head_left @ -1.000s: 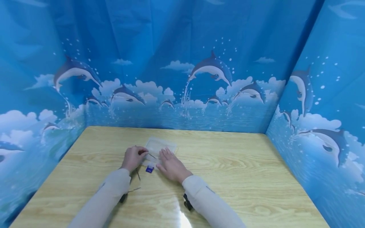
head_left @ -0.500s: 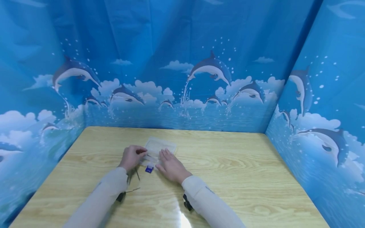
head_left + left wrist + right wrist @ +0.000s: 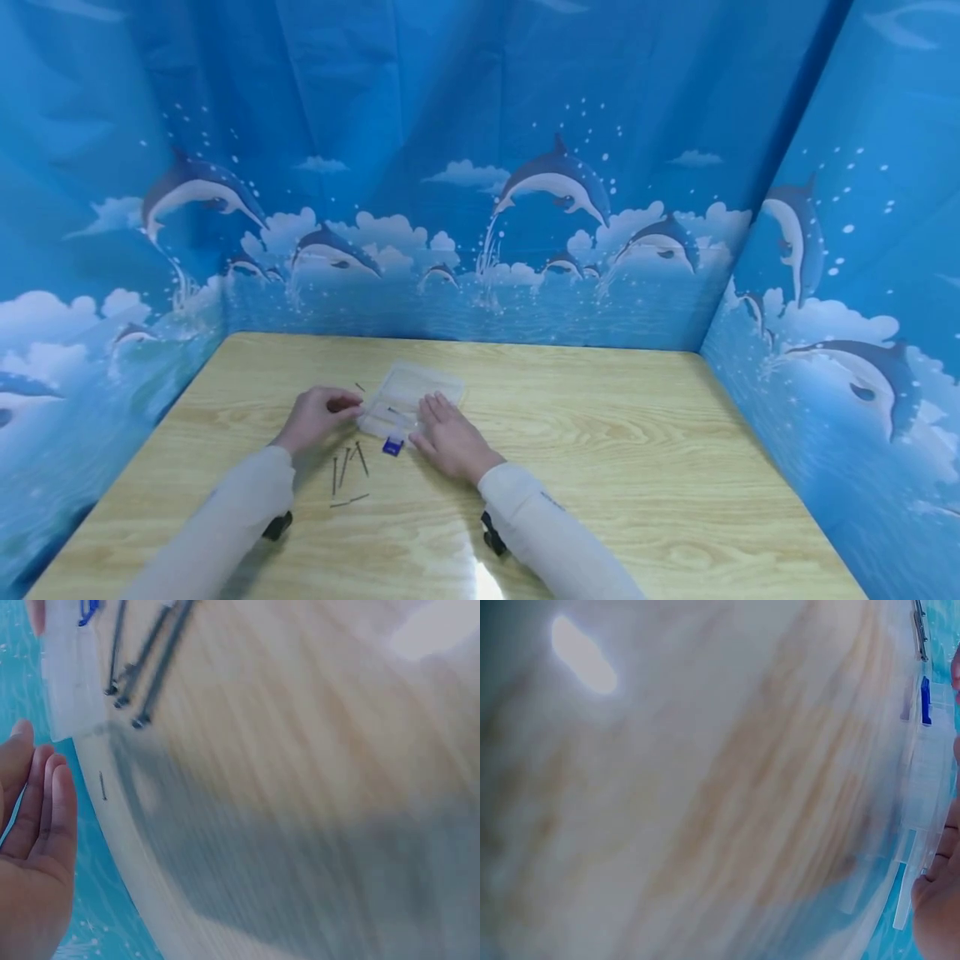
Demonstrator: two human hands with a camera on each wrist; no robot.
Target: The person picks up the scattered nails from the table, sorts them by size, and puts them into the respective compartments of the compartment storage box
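A clear plastic box (image 3: 420, 385) lies on the table, with a dark nail (image 3: 397, 411) inside its near part. My left hand (image 3: 318, 417) is just at the box's left edge. In the left wrist view its fingers (image 3: 60, 802) are nearly straight and nothing shows between them and the thumb. My right hand (image 3: 453, 440) rests on the right side of the box, fingers extended. Several long dark nails (image 3: 343, 468) lie loose between my left forearm and the box; their heads show in the left wrist view.
A small blue piece (image 3: 392, 447) sits at the box's near edge. One short nail (image 3: 360, 387) lies beyond my left hand. The wood-grain table (image 3: 637, 467) is bounded at the back and sides by a blue dolphin-print curtain (image 3: 480, 167).
My left hand has let go of a nail, which now lies in the box, and has drawn back to the left. More nails are uncovered beside its forearm. My right hand stays put.
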